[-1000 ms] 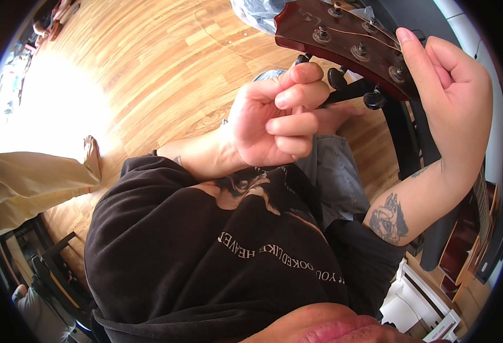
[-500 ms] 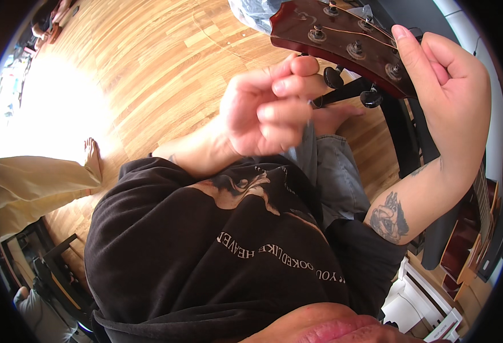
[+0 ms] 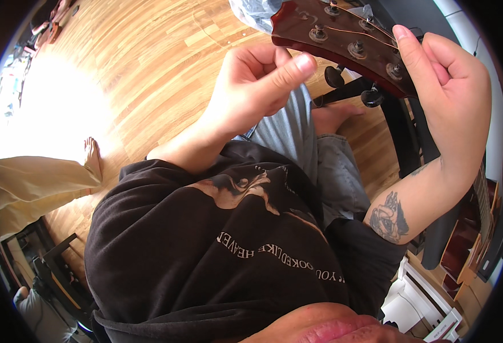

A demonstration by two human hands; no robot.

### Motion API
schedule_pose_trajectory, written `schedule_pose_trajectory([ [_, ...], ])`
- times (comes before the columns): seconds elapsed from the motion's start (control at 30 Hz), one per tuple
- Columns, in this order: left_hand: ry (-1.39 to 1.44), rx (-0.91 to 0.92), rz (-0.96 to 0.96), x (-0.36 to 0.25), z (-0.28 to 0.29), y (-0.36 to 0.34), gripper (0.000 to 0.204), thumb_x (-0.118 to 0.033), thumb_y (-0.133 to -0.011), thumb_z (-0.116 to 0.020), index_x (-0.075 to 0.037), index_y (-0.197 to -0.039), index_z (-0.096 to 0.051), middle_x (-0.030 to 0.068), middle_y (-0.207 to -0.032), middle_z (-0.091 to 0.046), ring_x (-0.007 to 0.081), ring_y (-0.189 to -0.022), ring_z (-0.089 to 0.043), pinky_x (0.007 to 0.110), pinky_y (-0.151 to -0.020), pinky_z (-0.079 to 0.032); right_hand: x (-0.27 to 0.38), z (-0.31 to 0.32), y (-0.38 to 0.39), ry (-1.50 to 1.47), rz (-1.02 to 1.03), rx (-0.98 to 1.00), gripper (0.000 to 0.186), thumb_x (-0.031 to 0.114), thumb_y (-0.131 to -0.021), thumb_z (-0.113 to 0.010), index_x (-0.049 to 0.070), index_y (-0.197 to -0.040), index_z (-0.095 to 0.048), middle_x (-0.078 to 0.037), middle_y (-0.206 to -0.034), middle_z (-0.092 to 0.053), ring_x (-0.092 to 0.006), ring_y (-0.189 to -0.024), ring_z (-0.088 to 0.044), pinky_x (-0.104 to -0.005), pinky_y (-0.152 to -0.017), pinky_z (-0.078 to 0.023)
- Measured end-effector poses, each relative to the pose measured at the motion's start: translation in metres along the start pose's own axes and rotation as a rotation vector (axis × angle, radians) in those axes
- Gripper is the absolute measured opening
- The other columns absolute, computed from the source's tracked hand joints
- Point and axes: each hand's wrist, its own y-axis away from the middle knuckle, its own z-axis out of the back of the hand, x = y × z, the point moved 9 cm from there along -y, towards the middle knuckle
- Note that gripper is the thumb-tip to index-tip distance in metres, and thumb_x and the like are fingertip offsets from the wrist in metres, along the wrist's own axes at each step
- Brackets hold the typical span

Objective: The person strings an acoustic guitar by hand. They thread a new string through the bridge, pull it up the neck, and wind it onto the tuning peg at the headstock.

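A dark reddish-brown guitar headstock reaches in from the upper right, with metal string posts and black tuning pegs along its near edge. Thin strings run across its face toward my right thumb. My right hand is closed at the headstock's right end, thumb against the string and fingers curled; it hides the start of the neck. At the left lower corner of the headstock, my left hand is closed with thumb out and fingers curled, apparently around a tuning peg that it hides.
A clear plastic bag lies beyond the headstock on the wood floor. Another person's leg in tan trousers is at left. A black stand rises below the headstock. At right, a red guitar body stands near a white object.
My left hand has turned over at the wrist and shifted slightly up and left; its thumb now lies uppermost beside the headstock edge. My right hand and the headstock look almost still.
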Motion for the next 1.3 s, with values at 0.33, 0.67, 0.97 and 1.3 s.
schedule_pose_trajectory([
  [0.33, 1.486, 0.623, 0.433, 0.013, -0.062, 0.021, 0.039, -0.048, -0.111, -0.04, -0.017, -0.089, -0.049, -0.0074, -0.075, -0.035, 0.0068, -0.053, -0.024, 0.02, -0.049, -0.02, -0.001, -0.002, -0.002, -0.02, -0.024, 0.008, 0.048, 0.016, -0.099, -0.073, 0.005, -0.067, -0.038, 0.005, -0.065, -0.023, -0.0058, -0.06, -0.02, -0.0278, -0.053, -0.019],
  [0.67, 0.122, 0.122, 0.104, 0.012, -0.011, 0.001, 0.044, -0.046, -0.111, -0.043, -0.01, -0.094, -0.061, -0.0052, -0.069, -0.038, 0.0047, -0.054, -0.031, 0.023, -0.048, -0.023, 0.002, 0.0, 0.0, 0.045, 0.019, 0.005, 0.048, 0.016, -0.099, -0.073, 0.005, -0.067, -0.039, 0.005, -0.065, -0.024, -0.0058, -0.06, -0.021, -0.0281, -0.053, -0.019],
  [0.97, -0.331, 0.132, -0.004, -0.008, -0.01, -0.005, 0.056, -0.045, -0.113, -0.038, -0.007, -0.075, -0.055, -0.0044, -0.057, -0.039, 0.0088, -0.051, -0.034, 0.027, -0.051, -0.029, 0.004, 0.001, -0.001, 0.059, 0.051, 0.01, 0.047, 0.016, -0.099, -0.073, 0.005, -0.067, -0.039, 0.004, -0.065, -0.023, -0.0064, -0.06, -0.021, -0.028, -0.053, -0.019],
  [1.3, 1.084, 0.939, 0.178, 0.028, -0.048, -0.001, 0.042, -0.047, -0.11, -0.043, -0.011, -0.09, -0.047, -0.0061, -0.074, -0.035, 0.0041, -0.051, -0.025, 0.022, -0.047, -0.021, 0.006, -0.002, 0.0, 0.05, 0.031, 0.014, 0.049, 0.018, -0.099, -0.072, 0.006, -0.066, -0.038, 0.004, -0.064, -0.023, -0.0064, -0.059, -0.021, -0.0286, -0.052, -0.019],
])
